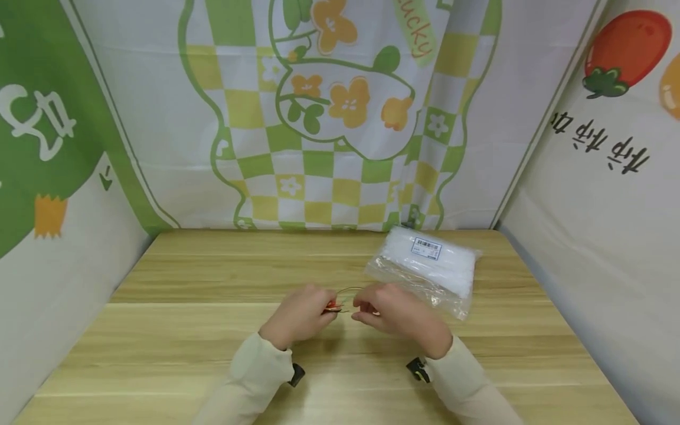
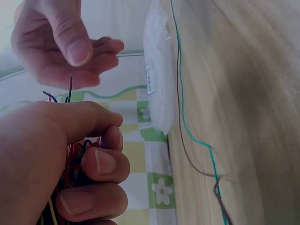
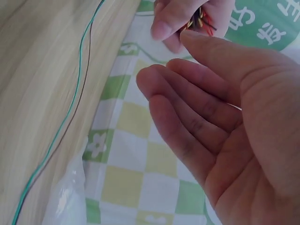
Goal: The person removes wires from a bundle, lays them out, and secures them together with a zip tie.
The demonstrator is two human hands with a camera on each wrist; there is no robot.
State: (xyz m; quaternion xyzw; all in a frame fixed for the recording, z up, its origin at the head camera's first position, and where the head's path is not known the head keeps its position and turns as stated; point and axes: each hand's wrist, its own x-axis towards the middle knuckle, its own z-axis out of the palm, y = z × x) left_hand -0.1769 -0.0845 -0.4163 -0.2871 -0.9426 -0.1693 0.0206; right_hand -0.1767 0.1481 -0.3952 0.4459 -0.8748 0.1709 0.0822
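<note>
My left hand [image 1: 299, 316] grips a bundle of thin red, black and yellow wires [image 2: 72, 164], its fingers curled round them. A few wire ends [image 2: 70, 89] stick out past the thumb, toward the other hand. Much of the bundle is hidden inside the fist. Just to the right is my right hand [image 1: 401, 310], its fingers loosely bent and the thumb apart from them. In the right wrist view nothing shows between its fingertips [image 3: 152, 79]. A green wire [image 2: 183, 103] and a brown wire [image 2: 180, 133] run side by side over the wooden tabletop.
Behind my right hand, a clear plastic bag [image 1: 430, 265] with white contents and a printed label lies on the wooden table [image 1: 186, 342]. Patterned cloth [image 1: 329, 195] hangs at the table's back edge, with more printed cloth walls left and right.
</note>
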